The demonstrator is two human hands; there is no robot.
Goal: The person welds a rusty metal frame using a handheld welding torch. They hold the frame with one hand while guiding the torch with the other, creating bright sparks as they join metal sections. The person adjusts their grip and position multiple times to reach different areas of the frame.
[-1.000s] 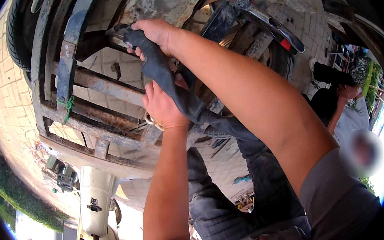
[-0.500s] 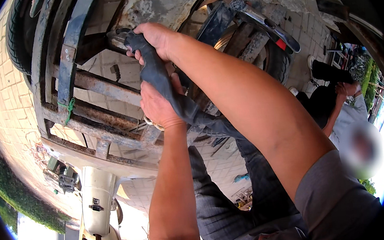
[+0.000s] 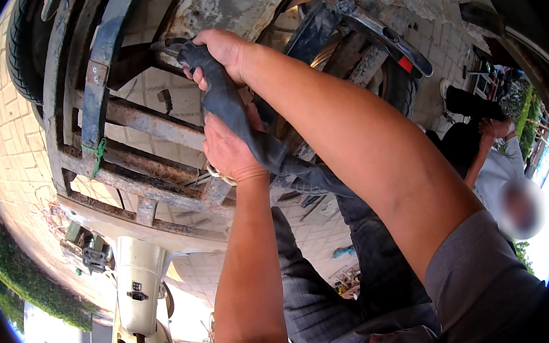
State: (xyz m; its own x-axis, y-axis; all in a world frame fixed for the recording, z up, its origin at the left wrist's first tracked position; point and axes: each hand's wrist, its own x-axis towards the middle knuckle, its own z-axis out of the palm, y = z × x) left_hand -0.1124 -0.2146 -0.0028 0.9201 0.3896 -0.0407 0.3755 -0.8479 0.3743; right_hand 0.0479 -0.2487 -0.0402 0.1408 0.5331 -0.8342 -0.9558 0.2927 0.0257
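A limp black rubber inner tube (image 3: 224,99) runs slantwise across the middle, from an upper end by the rusty sheet down to my thigh. Near that upper end, my right hand (image 3: 224,53) is closed around the tube, its fingers curled over the edge. Lower down, my left hand (image 3: 232,150) grips the same tube from the left side, fingers partly hidden behind it. A light-coloured band circles my left wrist. The tube's lower part passes partly behind my right forearm.
A rusty metal frame (image 3: 153,126) with slats lies left of my hands, a green tie (image 3: 98,154) knotted on it. A tyre (image 3: 23,56) stands far left. A crank arm (image 3: 383,30) juts out at upper right. Another person (image 3: 495,158) sits at right; a cream scooter part (image 3: 137,281) is lower left.
Both hands keep their hold on the inner tube. The view has shifted slightly; my right hand sits a touch higher and the left a little to the right.
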